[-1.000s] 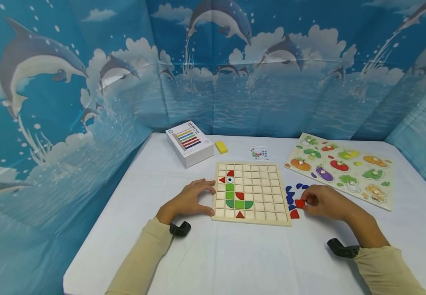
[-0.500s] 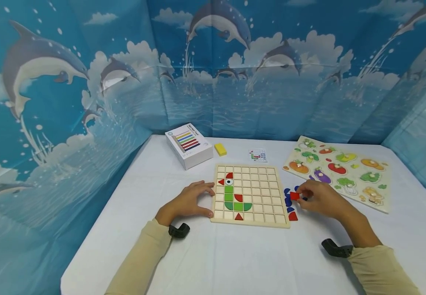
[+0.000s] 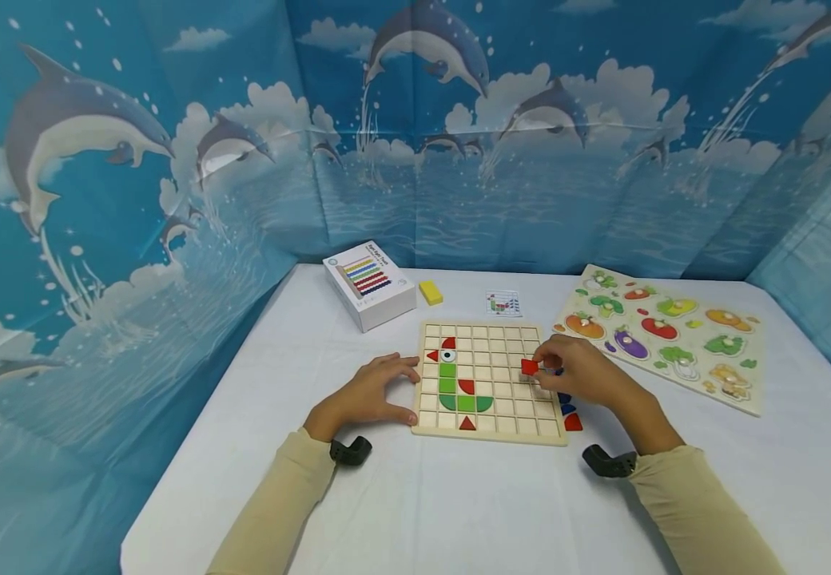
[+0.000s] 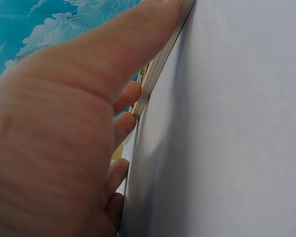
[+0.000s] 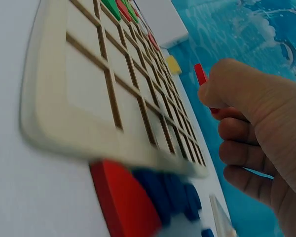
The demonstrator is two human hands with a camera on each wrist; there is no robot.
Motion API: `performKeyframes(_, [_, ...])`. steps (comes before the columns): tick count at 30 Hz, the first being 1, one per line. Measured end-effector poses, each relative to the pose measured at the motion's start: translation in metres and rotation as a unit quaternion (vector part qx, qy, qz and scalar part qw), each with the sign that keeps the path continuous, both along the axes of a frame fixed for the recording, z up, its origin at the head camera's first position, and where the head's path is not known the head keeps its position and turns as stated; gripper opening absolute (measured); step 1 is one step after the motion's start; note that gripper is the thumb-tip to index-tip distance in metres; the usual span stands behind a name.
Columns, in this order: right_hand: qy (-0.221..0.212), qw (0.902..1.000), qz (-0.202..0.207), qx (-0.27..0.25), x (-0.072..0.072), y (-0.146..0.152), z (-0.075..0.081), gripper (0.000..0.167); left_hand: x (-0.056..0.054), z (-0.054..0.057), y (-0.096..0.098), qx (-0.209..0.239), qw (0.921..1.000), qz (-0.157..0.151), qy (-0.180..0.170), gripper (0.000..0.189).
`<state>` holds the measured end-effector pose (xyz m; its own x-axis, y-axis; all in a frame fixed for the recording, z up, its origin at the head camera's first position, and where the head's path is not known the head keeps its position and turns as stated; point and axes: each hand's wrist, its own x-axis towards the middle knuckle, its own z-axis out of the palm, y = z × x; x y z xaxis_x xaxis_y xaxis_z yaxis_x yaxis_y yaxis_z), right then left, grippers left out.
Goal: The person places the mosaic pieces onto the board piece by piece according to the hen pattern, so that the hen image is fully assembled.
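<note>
A pale wooden grid board (image 3: 502, 427) lies on the white table, with red and green tiles and an eye tile (image 3: 447, 355) set in its left squares. My left hand (image 3: 368, 391) touches the board's left edge with thumb and fingertips, the fingers spread. Over the right part of the board, my right hand (image 3: 579, 369) pinches a flat red tile (image 3: 529, 366) between thumb and index finger. In the right wrist view the tile (image 5: 201, 75) appears edge-on above the grid. A red quarter-round tile (image 3: 573, 422) and several blue tiles (image 3: 566, 404) lie beside the board's right edge, partly hidden by the hand.
Behind the board lies a small pattern card (image 3: 503, 303). A yellow block (image 3: 431, 292) is beside a white box (image 3: 379, 295) at the back left. At the back right is a vegetable puzzle board (image 3: 663, 335). A dolphin-print curtain (image 3: 415, 200) hangs behind the table.
My right hand has carried the red tile leftward from the loose pieces to over the board. The left hand stays at the board's left edge.
</note>
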<state>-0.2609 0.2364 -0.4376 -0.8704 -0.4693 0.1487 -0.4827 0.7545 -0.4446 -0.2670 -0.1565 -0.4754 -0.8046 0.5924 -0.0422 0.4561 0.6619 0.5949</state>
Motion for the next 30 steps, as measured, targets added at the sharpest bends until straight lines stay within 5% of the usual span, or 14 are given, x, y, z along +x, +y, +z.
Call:
performKeyframes(16, [-0.066, 0.9960, 0.059, -0.017, -0.007, -0.058, -0.005, 0.019, 0.000, -0.001, -0.001, 0.005, 1.0000, -0.002, 0.003, 0.060])
performKeyframes(30, [-0.095, 0.9938, 0.058, -0.006, -0.005, -0.064, -0.006, 0.016, 0.000, -0.001, 0.000, 0.002, 1.0000, 0.000, -0.001, 0.060])
